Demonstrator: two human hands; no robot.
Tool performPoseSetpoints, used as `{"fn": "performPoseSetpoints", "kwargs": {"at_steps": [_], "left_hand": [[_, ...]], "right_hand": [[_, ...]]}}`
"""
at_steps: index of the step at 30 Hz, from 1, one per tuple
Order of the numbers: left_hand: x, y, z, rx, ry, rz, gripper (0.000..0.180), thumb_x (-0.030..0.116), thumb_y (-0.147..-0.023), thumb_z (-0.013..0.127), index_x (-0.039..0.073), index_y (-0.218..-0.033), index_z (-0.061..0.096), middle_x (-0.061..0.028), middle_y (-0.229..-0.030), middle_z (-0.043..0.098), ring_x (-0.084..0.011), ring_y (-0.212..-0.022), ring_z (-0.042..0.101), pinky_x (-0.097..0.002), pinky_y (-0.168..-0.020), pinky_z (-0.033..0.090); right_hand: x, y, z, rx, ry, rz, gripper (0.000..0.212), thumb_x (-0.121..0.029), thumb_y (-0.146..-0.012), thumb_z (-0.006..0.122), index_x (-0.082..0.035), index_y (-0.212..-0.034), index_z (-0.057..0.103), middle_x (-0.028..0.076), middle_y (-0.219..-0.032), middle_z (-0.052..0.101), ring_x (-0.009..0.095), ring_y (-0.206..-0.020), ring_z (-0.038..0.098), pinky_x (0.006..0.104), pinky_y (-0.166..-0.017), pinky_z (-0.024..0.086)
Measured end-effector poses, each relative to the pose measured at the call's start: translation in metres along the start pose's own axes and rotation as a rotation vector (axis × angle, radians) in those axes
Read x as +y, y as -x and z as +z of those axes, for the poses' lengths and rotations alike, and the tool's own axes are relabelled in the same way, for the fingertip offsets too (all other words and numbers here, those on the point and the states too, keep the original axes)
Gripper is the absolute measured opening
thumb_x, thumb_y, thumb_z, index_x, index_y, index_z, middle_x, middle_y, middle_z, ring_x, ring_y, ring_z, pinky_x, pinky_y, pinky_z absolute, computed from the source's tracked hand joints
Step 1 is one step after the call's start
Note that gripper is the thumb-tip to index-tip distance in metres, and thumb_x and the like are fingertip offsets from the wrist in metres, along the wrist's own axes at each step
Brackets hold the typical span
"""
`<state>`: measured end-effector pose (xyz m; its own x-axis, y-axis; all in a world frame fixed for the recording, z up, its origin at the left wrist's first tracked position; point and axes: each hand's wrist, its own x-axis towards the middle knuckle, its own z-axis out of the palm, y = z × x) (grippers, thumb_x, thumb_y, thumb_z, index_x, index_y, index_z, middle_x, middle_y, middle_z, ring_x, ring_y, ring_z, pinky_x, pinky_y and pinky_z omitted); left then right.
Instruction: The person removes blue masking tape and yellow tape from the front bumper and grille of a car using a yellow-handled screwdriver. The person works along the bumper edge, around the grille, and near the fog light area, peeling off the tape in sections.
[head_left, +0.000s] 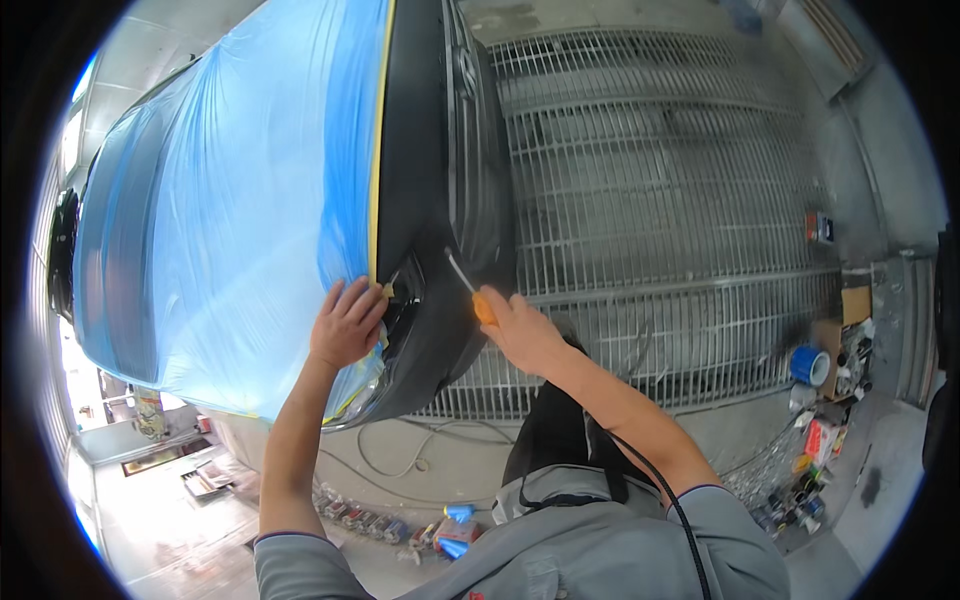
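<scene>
My right hand is closed round the orange handle of a screwdriver. Its metal shaft points up and left, the tip at the dark car bumper close to the lower end of the grille. Whether the tip touches is hard to tell. With fingers spread, my left hand rests on the blue masking film over the car's bonnet. Those fingertips reach the yellow masking tape along the film's edge, beside the dark headlight.
Metal floor grating spreads to the right of the car. A hose lies on the floor below the bumper. On the right, a blue roll stands near a cardboard box and piled clutter. Several small items line the lower floor.
</scene>
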<state>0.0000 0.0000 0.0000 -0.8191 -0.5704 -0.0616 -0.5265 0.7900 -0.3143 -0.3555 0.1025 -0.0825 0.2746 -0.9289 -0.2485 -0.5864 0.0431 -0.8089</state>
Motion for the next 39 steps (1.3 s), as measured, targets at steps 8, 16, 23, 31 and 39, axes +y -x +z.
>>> {"fn": "performPoseSetpoints", "kwargs": {"at_steps": [8,16,23,31,39], "left_hand": [[-0.021,0.002,-0.022,-0.002,0.024,0.032,0.049,0.035,-0.09,0.071,0.018,-0.137,0.073,-0.0026,-0.152,0.063,-0.0277,-0.151,0.052,-0.0559,-0.127,0.038],[-0.025,0.005,-0.03,0.01,0.036,0.029,0.052,0.037,-0.089,0.072,0.021,-0.139,0.074,-0.0006,-0.151,0.064,-0.0256,-0.151,0.053,-0.0525,-0.126,0.04],[-0.025,0.002,-0.04,-0.003,0.083,0.007,0.052,0.035,-0.09,0.073,0.021,-0.14,0.074,0.002,-0.152,0.063,-0.0228,-0.151,0.051,-0.0504,-0.127,0.041],[-0.024,-0.001,-0.044,0.007,0.136,-0.017,0.052,0.031,-0.088,0.076,0.02,-0.139,0.074,0.001,-0.15,0.064,-0.0222,-0.151,0.051,-0.0507,-0.127,0.04],[-0.023,-0.057,-0.052,0.045,0.245,-0.066,0.053,0.022,-0.087,0.08,0.011,-0.139,0.072,-0.0073,-0.151,0.065,-0.029,-0.15,0.055,-0.0567,-0.129,0.037]], "right_hand": [[-0.019,-0.045,-0.079,-0.029,-0.056,-0.087,0.052,-0.035,-0.114,0.058,-0.012,-0.159,0.044,0.031,-0.113,0.07,0.054,-0.1,0.072,0.0575,-0.088,0.059],[-0.062,-0.073,-0.126,-0.193,0.084,-0.09,0.045,-0.037,-0.114,0.057,-0.012,-0.149,0.048,0.033,-0.111,0.071,0.054,-0.102,0.072,0.0598,-0.09,0.058],[-0.074,-0.087,-0.15,-0.149,0.181,-0.108,0.041,-0.038,-0.114,0.054,-0.009,-0.142,0.048,0.031,-0.112,0.073,0.053,-0.102,0.073,0.0615,-0.09,0.059],[-0.066,-0.115,-0.157,-0.093,0.164,-0.12,0.045,-0.041,-0.113,0.056,-0.009,-0.144,0.052,0.031,-0.107,0.075,0.054,-0.101,0.073,0.0623,-0.088,0.058],[-0.079,-0.138,-0.178,0.113,0.097,-0.119,0.046,-0.04,-0.113,0.057,-0.011,-0.148,0.048,0.033,-0.107,0.073,0.055,-0.101,0.072,0.0606,-0.089,0.058]]}}
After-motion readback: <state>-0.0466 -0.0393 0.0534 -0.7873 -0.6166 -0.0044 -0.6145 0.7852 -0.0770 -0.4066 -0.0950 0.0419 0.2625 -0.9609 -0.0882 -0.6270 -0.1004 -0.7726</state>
